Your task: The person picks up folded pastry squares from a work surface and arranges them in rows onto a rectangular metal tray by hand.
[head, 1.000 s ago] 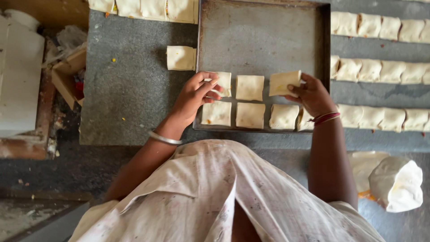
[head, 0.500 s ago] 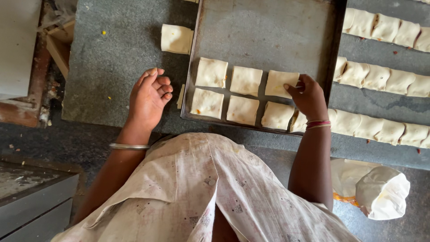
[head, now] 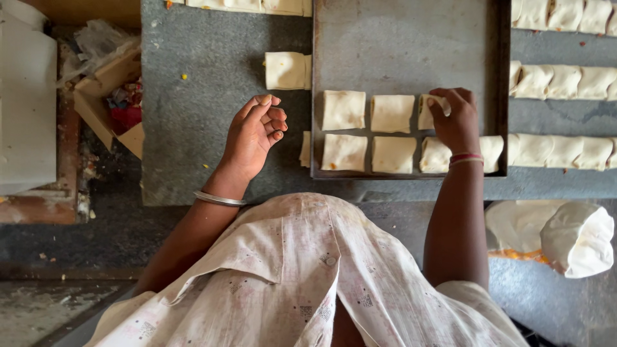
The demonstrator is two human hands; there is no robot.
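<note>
A dark metal tray [head: 398, 38] lies on the grey stone counter and carries two rows of pale folded dough squares [head: 393, 114]. My right hand [head: 455, 119] rests on the tray with its fingers pressing down on the rightmost square of the upper row [head: 425, 110]. My left hand [head: 254, 132] hovers over bare counter just left of the tray, fingers loosely curled and holding nothing. One loose dough square [head: 286, 70] lies on the counter beyond my left hand, and another [head: 305, 149] leans against the tray's left edge.
Rows of folded dough pieces [head: 562, 81] line the counter right of the tray, more along the far edge [head: 244, 5]. A white cloth bundle [head: 575, 238] lies at lower right. Cardboard boxes with scraps [head: 109, 90] and a white container [head: 26, 103] stand at the left.
My left hand has left the tray's dough and drawn back left over the counter, empty. My right hand set its dough square down in the upper row and still presses on it.
</note>
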